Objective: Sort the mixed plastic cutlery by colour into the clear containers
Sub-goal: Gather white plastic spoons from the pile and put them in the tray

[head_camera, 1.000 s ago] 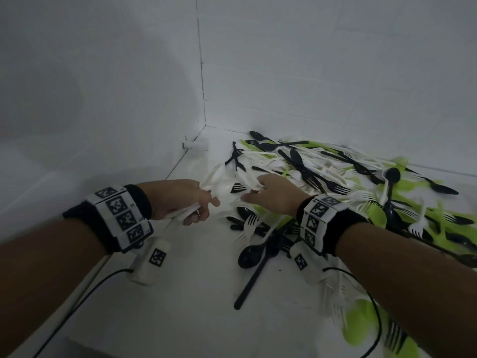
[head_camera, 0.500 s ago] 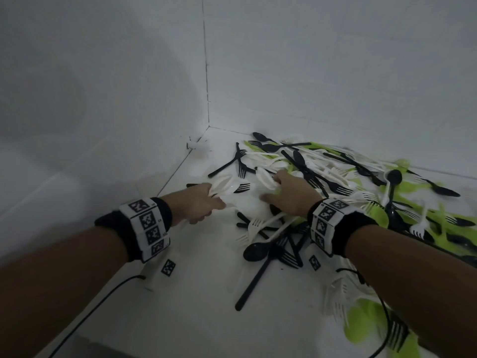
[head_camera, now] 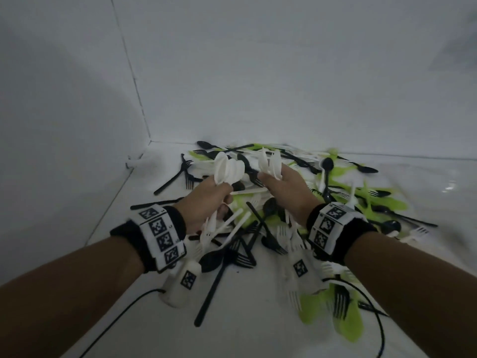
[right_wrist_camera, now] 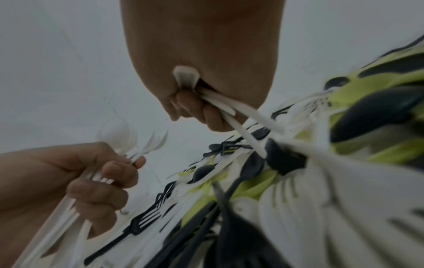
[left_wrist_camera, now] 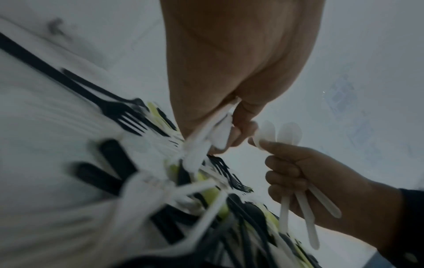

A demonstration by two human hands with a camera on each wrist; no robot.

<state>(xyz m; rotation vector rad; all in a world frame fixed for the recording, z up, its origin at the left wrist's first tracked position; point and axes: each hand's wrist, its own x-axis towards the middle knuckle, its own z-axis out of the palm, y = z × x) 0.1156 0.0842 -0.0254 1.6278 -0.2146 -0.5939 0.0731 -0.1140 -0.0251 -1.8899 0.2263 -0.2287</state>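
- your left hand (head_camera: 206,200) is clenched round a bundle of white spoons (head_camera: 228,170), bowls up and away from you, handles trailing back under the wrist.
- your right hand (head_camera: 286,187) grasps a smaller bunch of white cutlery (head_camera: 269,162), upright, just beside the left bundle, so a hand-over looks closest.
- the mixed pile (head_camera: 335,192) of black, white and lime pieces lies beneath and beyond both hands, spreading right.
- no clear container shows.
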